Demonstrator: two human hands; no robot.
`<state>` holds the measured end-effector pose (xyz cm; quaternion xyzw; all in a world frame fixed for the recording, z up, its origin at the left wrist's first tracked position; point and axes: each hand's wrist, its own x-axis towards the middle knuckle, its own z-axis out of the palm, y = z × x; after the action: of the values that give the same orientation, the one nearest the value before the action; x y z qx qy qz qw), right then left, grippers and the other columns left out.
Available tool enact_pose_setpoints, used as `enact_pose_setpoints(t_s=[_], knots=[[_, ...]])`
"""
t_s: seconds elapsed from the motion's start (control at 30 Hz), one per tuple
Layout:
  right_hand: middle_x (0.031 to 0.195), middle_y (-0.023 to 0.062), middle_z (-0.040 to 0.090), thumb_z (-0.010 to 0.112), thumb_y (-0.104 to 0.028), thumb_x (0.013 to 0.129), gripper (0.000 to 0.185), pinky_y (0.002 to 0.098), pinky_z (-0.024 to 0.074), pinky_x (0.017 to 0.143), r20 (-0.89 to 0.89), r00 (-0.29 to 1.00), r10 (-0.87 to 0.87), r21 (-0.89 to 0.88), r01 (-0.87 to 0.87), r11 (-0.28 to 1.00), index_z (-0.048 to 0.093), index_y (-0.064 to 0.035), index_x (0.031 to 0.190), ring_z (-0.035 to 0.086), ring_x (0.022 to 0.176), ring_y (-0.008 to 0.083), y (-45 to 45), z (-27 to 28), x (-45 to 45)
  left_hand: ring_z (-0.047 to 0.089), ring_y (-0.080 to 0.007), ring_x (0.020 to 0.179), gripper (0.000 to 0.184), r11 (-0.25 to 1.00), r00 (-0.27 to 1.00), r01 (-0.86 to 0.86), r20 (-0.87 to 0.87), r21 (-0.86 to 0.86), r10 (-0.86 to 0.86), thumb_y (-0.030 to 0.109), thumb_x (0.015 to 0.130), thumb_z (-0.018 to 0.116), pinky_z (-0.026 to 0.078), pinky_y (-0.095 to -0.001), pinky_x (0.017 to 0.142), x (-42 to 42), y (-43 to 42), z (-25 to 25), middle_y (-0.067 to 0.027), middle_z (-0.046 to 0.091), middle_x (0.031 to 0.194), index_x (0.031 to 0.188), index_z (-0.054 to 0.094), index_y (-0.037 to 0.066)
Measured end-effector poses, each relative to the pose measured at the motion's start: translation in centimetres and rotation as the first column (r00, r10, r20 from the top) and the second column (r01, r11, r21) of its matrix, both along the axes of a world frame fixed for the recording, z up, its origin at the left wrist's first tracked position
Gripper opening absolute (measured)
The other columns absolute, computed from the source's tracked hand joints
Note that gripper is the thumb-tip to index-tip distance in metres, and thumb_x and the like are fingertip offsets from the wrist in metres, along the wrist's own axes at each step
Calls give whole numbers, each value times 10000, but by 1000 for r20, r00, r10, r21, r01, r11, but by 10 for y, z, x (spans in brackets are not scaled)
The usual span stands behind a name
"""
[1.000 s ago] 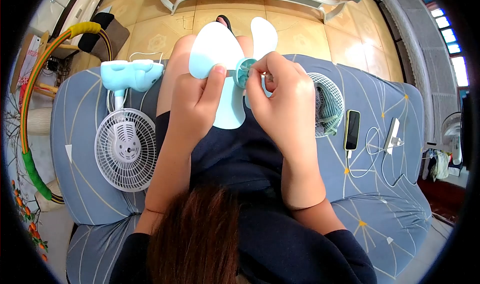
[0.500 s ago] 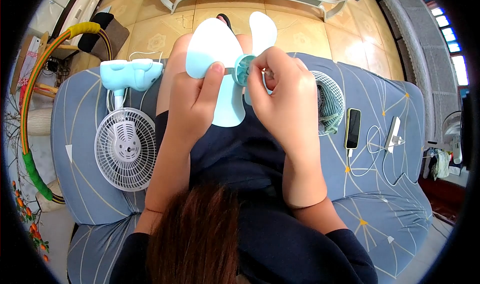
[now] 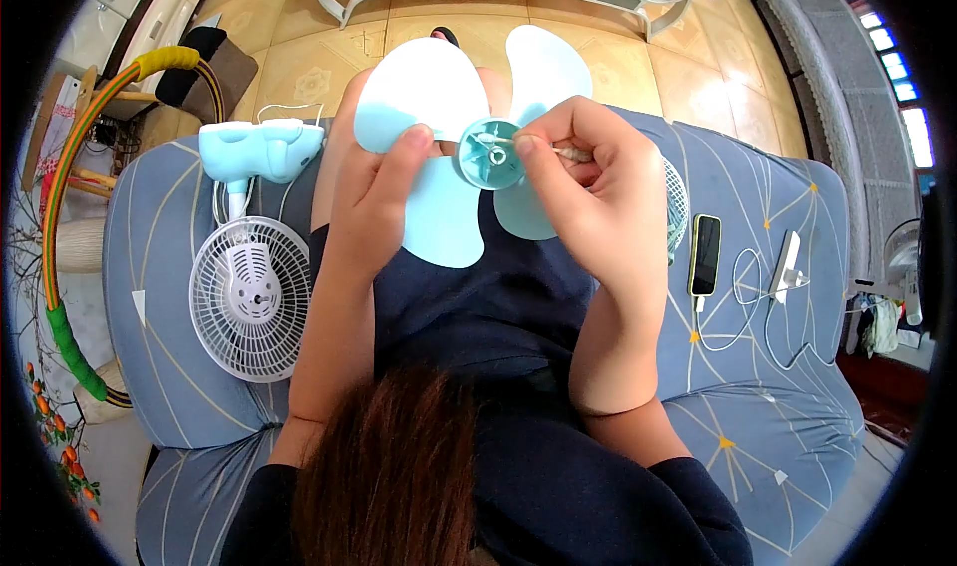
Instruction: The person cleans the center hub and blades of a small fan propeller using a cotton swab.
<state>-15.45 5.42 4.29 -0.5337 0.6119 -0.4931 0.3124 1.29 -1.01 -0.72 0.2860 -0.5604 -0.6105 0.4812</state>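
Observation:
My left hand grips the light blue fan blade between thumb and fingers, near its hub. The open back of the hub faces up, showing ribs and a central post. In a pinch, my right hand holds a thin white stick, like a cotton swab, with its tip inside the hub. More pale material shows within the curled right fingers. To the left lie a white fan grille and a light blue fan body on the sofa.
A mesh basket is partly hidden behind my right hand. Right of it on the sofa are a phone with a cable and a white power strip. A taped hoop stands at the left.
The fan blade has turned so its hub opening faces up more fully. My right hand has shifted right, and the white stick in the hub now shows clearly.

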Motion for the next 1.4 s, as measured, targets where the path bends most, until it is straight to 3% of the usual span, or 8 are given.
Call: enact_pose_setpoints(t_s=[0.37, 0.47, 0.53, 0.7, 0.8, 0.93, 1.13, 1.4], knots=[[557, 29, 505, 648, -32, 818, 82, 237, 351, 467, -36, 996, -84, -174, 77, 982, 592, -14, 761, 443, 494, 76, 7, 8, 10, 655, -126, 776, 342, 1000, 997, -18, -81, -4, 18, 238, 884, 523, 518, -248, 684, -1, -3, 0, -81, 679, 857, 1065, 611, -39], [576, 53, 514, 658, -27, 797, 87, 292, 382, 511, -174, 980, -99, -239, 56, 969, 580, -33, 758, 489, 515, 169, 7, 6, 11, 650, -119, 774, 336, 1000, 997, -18, -76, 22, 20, 240, 889, 527, 515, -247, 684, 0, 0, 2, -75, 676, 855, 1066, 608, -33], [642, 38, 556, 667, 16, 810, 78, 220, 407, 511, -343, 932, -121, -314, 7, 949, 597, -3, 782, 509, 544, 95, 7, 5, 13, 646, -115, 776, 323, 1000, 997, -23, -79, 12, 24, 233, 893, 528, 511, -245, 684, -1, 1, 3, -73, 674, 859, 1065, 607, -29], [612, 75, 510, 658, -7, 780, 129, 376, 386, 576, -502, 843, -193, -414, -39, 909, 542, -63, 776, 511, 564, 271, 3, -2, 22, 635, -107, 795, 293, 999, 996, -29, -89, -37, 25, 215, 900, 529, 503, -240, 684, -1, 0, 0, -71, 671, 875, 1054, 607, -21], [625, 84, 539, 654, -14, 794, 110, 371, 402, 590, -390, 910, -138, -351, -9, 936, 551, -53, 793, 522, 577, 281, 3, -5, 21, 663, -239, 1008, 551, 1000, 993, -6, 122, 11, 4, 315, 889, 475, 535, -343, 877, 8, 1, 0, -192, 663, 1121, 1270, 523, -80], [715, 21, 612, 634, -3, 895, 61, 164, 414, 548, -274, 960, -62, -208, 4, 978, 615, 36, 851, 502, 601, 14, 6, -2, 17, 657, -139, 844, 384, 997, 988, -57, -143, 48, 64, 195, 927, 527, 537, -258, 732, -5, 5, 0, -108, 661, 999, 1221, 509, -51], [742, -42, 581, 628, -17, 914, 61, 134, 324, 525, 41, 999, -13, -103, 18, 995, 635, 38, 887, 435, 605, -14, 6, 1, 15, 658, -145, 871, 428, 999, 992, -8, -124, 46, 14, 181, 927, 519, 542, -262, 742, 0, 3, -4, -120, 659, 1013, 1278, 451, -54], [728, -30, 585, 622, -1, 908, 47, 137, 343, 524, 41, 998, -56, -137, 61, 989, 621, 33, 876, 460, 601, -12, 6, 0, 13, 646, -132, 856, 467, 998, 994, -2, -111, 71, 10, 186, 911, 527, 538, -265, 750, -1, 0, -3, -106, 657, 989, 1304, 424, -44]])
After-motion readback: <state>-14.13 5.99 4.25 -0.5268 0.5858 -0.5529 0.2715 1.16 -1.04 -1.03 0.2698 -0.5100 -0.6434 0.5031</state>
